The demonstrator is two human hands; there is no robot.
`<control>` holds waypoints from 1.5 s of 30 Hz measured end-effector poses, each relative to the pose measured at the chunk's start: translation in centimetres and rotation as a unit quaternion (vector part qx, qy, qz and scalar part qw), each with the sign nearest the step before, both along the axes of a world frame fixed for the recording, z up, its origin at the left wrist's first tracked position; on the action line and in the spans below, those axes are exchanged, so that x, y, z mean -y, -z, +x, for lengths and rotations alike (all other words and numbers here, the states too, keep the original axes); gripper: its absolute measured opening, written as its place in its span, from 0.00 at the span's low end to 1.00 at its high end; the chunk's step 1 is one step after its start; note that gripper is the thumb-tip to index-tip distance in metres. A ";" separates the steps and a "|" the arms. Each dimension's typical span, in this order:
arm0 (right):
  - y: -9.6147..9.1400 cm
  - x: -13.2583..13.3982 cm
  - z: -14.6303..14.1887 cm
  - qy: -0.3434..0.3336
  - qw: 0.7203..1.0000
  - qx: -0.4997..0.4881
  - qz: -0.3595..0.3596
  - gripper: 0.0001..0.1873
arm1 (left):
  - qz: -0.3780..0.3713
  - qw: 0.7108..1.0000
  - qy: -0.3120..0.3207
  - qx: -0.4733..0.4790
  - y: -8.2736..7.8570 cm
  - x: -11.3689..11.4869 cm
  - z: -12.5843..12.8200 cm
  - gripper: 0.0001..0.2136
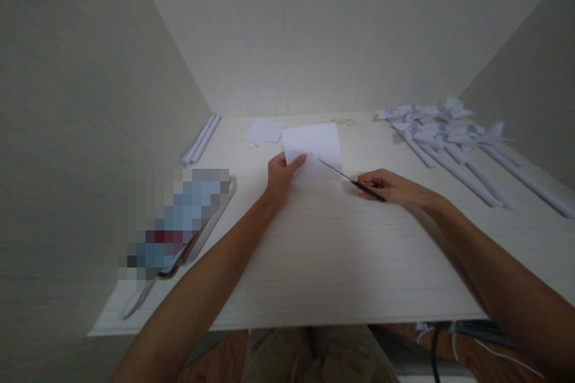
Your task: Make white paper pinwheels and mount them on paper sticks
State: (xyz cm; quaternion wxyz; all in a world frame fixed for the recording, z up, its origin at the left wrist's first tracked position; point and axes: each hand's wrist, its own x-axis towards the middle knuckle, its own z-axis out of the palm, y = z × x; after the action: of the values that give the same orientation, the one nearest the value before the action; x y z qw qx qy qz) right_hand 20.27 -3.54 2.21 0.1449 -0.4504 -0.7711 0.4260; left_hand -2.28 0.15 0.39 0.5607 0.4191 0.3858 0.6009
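Where scissors [352, 181] cross paper [312, 139], tip [320, 159] indistinct

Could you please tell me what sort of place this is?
Probably a small craft workspace: plain panels enclose the desk on three sides, folded white paper shapes lie at its far right, and the right hand holds scissors.

A small walled booth fitted out for desk work, much like a cubicle: pale panels [314, 30] enclose a pale wood-grain table [291, 269] on three sides. Scissors [354, 182], a paper sheet [312, 139] and folded-paper pieces [467, 133] suggest a craft spot. Cables [435, 350] hang above a brown wood-look floor [224, 359]. Whether home or office, I cannot tell.
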 end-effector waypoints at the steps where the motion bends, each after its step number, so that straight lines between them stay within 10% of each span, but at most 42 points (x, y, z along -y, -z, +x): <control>1: 0.0 0.0 0.0 0.000 1.000 -0.001 -0.001 0.21 | 0.001 1.000 -0.001 -0.003 0.0 0.0 0.0 0.12; 45: -0.1 -0.1 0.1 -0.006 1.000 0.021 0.010 0.22 | -0.002 1.000 0.020 0.015 -0.1 -0.2 0.0 0.12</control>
State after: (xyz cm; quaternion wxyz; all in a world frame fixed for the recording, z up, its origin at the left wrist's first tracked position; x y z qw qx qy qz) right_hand 20.36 -3.47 2.34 0.1305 -0.4536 -0.7806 0.4097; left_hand -2.32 0.34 0.50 0.5789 0.4166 0.3704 0.5950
